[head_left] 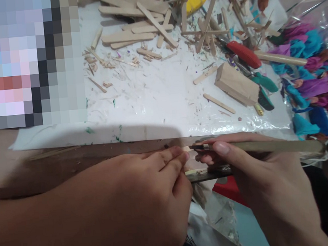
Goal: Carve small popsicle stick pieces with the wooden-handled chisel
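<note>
My right hand is closed around a carving tool with a long wooden handle, its thumb lying along the front of it. The tool's short dark blade points left and reaches a small pale piece of wood. That piece pokes out from the fingertips of my left hand, which is closed on it with the fingers pressed together; most of the piece is hidden. Both hands meet at the near edge of the table, where a few shavings lie just below the fingers.
Craft sticks lie piled at the back of a white sheet scattered with splinters. Right of them are a wooden block, a red-handled tool, a green-handled tool and colourful clay pieces beside clear plastic.
</note>
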A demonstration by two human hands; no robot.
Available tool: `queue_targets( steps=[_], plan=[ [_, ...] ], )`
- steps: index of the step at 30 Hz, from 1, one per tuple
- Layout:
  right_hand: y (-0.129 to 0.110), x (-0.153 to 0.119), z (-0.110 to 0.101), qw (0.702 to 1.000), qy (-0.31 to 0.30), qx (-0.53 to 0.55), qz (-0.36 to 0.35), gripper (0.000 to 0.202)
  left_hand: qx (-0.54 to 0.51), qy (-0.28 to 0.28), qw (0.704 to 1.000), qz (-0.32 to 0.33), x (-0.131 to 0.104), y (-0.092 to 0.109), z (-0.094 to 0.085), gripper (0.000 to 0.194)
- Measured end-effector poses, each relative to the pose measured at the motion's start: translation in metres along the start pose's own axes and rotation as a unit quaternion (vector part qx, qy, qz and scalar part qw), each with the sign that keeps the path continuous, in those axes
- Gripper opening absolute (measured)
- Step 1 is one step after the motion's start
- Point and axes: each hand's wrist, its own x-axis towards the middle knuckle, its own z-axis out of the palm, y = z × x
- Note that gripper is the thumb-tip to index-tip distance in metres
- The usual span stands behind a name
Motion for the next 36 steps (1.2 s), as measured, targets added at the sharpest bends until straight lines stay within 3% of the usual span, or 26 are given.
queue_targets(
  steps=[7, 12, 17, 22, 28, 32, 36],
  plan=[
    [-0.001, 0.003, 0.001, 1.0, 0.003, -0.001, 0.017, 0.033, -0.013, -0.009, 1.0, -0.003, 0.001, 0.0, -0.001, 0.049],
    [-0.003, -0.002, 0.006, 0.997, 0.047, 0.047, 0.044, 0.03, 0.002, -0.007, 1.0, 0.005, 0.001, -0.001, -0.001, 0.05],
    [0.004, -0.006, 0.006, 0.996, 0.055, 0.069, 0.026, 0.024, 0.006, 0.003, 1.0, 0.009, 0.001, -0.003, 0.0, 0.051],
    [0.005, -0.011, 0.004, 0.997, 0.07, 0.02, -0.022, 0.021, -0.001, -0.004, 1.0, 0.005, 0.002, -0.002, 0.001, 0.053],
    [0.01, 0.005, -0.005, 0.994, -0.039, 0.099, -0.039, 0.021, 0.008, -0.01, 1.0, -0.003, 0.001, -0.002, -0.003, 0.057],
    [0.021, 0.008, -0.012, 0.992, -0.046, 0.106, -0.051, 0.011, 0.031, -0.011, 0.999, 0.002, 0.002, -0.004, -0.007, 0.06],
    [0.024, 0.003, -0.016, 0.992, -0.045, 0.056, -0.109, 0.011, 0.031, -0.016, 0.999, 0.025, 0.002, -0.005, -0.006, 0.061]
  ],
)
